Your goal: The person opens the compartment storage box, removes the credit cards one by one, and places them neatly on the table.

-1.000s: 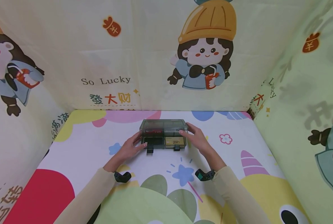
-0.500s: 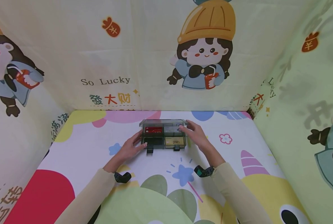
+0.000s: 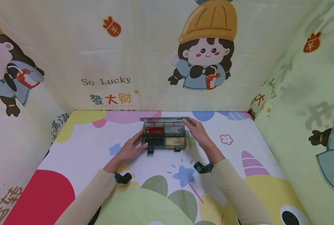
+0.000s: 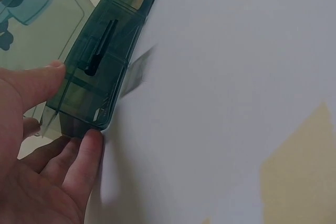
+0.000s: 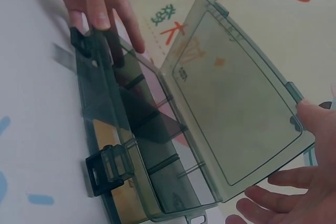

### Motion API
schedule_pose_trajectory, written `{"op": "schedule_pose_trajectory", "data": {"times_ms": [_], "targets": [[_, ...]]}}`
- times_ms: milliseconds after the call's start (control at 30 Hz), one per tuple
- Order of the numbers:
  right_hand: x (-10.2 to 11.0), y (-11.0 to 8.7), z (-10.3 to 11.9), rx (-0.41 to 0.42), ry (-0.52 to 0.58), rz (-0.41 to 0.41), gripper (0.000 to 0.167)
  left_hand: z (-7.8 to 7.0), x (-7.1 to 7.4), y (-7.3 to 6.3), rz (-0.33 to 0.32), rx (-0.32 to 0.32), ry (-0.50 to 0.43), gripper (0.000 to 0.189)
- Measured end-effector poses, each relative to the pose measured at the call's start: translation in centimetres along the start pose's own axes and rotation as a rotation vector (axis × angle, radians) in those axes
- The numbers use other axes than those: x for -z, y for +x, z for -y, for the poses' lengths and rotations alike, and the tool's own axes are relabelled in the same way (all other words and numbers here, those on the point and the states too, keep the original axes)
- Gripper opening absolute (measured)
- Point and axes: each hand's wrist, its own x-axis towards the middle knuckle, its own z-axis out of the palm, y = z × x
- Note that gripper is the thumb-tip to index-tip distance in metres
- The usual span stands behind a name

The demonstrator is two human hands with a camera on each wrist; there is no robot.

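Plainly translucent, rectangular plastic box (image 4: 118, 45)

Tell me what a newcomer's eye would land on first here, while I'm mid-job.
Probably the big cartoon figure in an orange hat on the back cloth, well above the work. Next, the see-through box near the table's far edge, its lid raised, with the left hand at its left end and the right hand at the lid's right corner. Inside, the red card stands out, rear left.
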Motion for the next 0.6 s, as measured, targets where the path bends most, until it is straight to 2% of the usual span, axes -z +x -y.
{"op": "schedule_pose_trajectory", "data": {"times_ms": [233, 433, 600], "targets": [[0.2, 0.7, 0.0, 0.007, 0.001, 0.007, 0.073, 0.2, 0.1, 0.0, 0.000, -0.013, -0.002, 0.076], [0.1, 1.1, 0.2, 0.007, -0.005, -0.009, 0.066, 0.2, 0.1, 0.1, -0.003, 0.022, 0.002, 0.076], [0.2, 1.4, 0.2, 0.000, 0.008, -0.015, 0.055, 0.3, 0.1, 0.1, -0.003, 0.012, 0.010, 0.076]]}}
